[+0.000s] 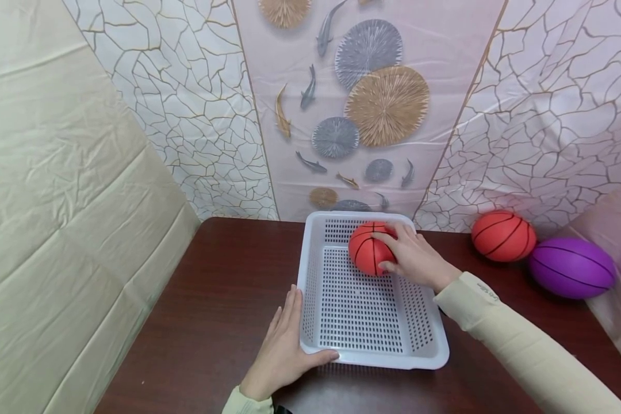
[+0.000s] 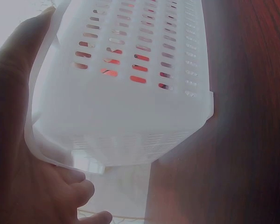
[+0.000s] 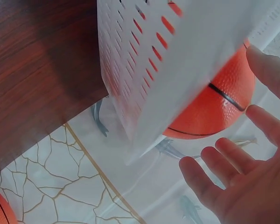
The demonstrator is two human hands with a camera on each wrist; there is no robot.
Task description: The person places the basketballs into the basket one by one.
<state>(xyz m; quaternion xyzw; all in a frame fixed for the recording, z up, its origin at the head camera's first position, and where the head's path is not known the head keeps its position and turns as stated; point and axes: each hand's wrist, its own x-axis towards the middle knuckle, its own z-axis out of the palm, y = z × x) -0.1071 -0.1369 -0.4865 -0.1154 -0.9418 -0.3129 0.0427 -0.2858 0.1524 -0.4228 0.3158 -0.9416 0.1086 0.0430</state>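
Head view: white slotted basket (image 1: 372,361) on a dark worktop (image 1: 227,299), the red ball (image 1: 364,250) inside its far right part; only this view takes in the purple ball (image 1: 571,268) and the whole slotted floor between the red ball and the basket's near wall.
Left wrist view: outer face of the basket, hidden from above, with red showing through its slots.
Right wrist view: the red ball standing higher than the basket's rim, a bulge the head view flattens; also a slice of the second red ball (image 1: 503,236), outside the basket.
Left hand (image 1: 279,353): at the basket's near left corner, fingers extended along the left side, thumb laid on the near rim; braced against it, unclenched.
Right hand (image 1: 414,256): over the basket's right rim, fingers spread and loose, thumb and a fingertip at the red ball's surface, the other fingers apart from it.
Basket edges: far rim close to the patterned cloth (image 1: 455,34); whether they touch, I cannot tell.
Room: a broad stretch of worktop runs left of the basket to the cream cloth (image 1: 57,201); right of the basket there is a gap, then the second red ball and, just beside it, the purple ball.
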